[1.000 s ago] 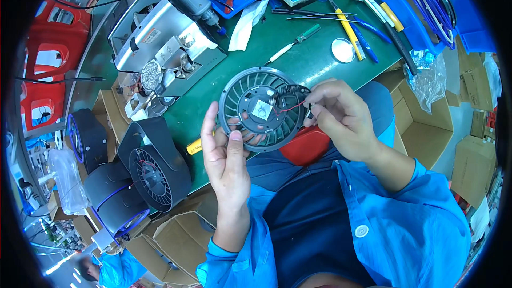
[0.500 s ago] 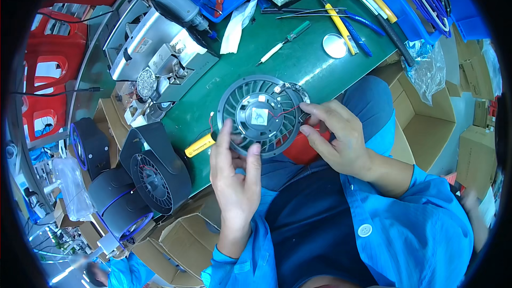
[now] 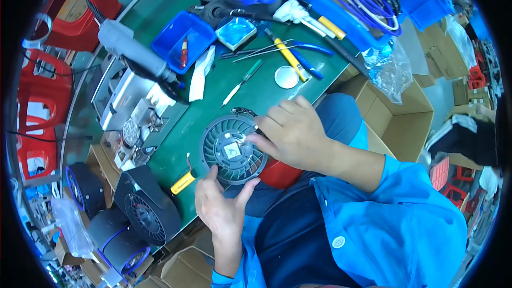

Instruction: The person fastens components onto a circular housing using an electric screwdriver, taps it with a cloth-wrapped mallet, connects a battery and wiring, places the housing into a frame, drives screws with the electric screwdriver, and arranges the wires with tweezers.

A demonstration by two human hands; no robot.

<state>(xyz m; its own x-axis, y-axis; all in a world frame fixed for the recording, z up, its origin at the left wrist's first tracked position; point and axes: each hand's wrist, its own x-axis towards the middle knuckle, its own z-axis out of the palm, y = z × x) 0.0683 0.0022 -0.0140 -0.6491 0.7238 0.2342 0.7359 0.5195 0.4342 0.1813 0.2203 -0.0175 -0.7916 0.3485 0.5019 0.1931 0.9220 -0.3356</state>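
A round grey fan housing (image 3: 213, 154) with curved vanes, a hub and a pale square label lies face up at the table's near edge. My left hand (image 3: 221, 208) is at its lower left rim, thumb and fingers apart, fingertips at the edge. Over the right side of the housing, my right hand (image 3: 293, 133) has its fingers pinched together near the hub. What they grip is hidden; the red wire seen earlier is lost behind them. A black sleeved cable (image 3: 244, 111) curls at the housing's top. Left of it lies a yellow wired cylinder (image 3: 183, 182).
A screwdriver (image 3: 242, 82), a round white disc (image 3: 286, 77) and pliers (image 3: 306, 64) lie further back. A grey power tool (image 3: 133, 53) and metal fixture stand left. Black fan units (image 3: 146, 202) sit front left. An open carton (image 3: 397, 117) stands right.
The view has shifted. My right hand has moved inward over the housing's right side, turning its back upward. My left hand stays at the lower left rim, its fingers still apart.
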